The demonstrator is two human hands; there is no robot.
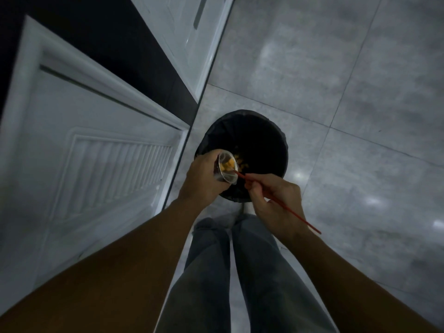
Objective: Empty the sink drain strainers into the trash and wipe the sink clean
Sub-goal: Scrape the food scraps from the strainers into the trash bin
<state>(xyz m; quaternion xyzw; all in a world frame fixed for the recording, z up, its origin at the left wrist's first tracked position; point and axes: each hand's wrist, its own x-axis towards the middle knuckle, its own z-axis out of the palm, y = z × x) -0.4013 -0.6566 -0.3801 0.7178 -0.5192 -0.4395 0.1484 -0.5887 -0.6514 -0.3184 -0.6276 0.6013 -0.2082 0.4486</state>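
My left hand [204,179] grips a round drain strainer [227,167], tilted on its side over the black-lined trash bin [281,140]. Yellow-orange food scraps [228,165] cling inside the strainer, and more scraps [240,162] lie down in the bin. My right hand [274,203] holds a thin red stick [295,215] whose tip reaches the strainer's lower rim. Both hands hover above the bin's near edge.
White cabinet doors [96,145] with a louvred panel stand along the left, a dark gap between them. Grey floor tiles [336,80] spread around the bin. My legs in grey trousers [240,272] and a foot are just behind the bin.
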